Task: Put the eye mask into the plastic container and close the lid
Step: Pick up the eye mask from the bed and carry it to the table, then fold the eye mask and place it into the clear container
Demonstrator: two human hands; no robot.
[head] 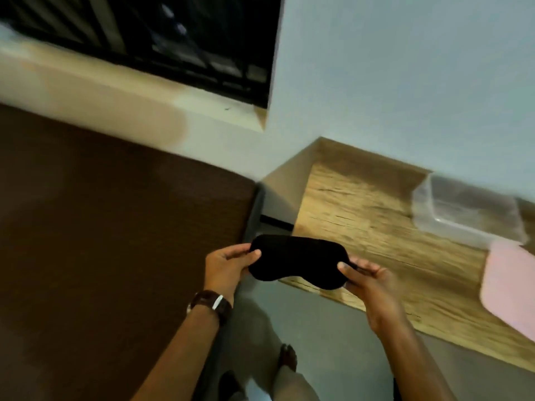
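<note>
A black eye mask [298, 260] is stretched flat between both hands, in the air over the near left corner of the wooden table. My left hand [227, 266] pinches its left end and my right hand [369, 280] pinches its right end. The clear plastic container [463, 212] stands open on the table at the far right, against the wall. Its pink lid [511, 282] lies flat on the table just in front of it, partly cut off by the frame edge.
The wooden table [362, 215] runs along the pale wall on the right. A brown bed surface [110, 227] fills the left side, under a dark window [179, 39]. A narrow grey floor gap lies between them, with my legs below.
</note>
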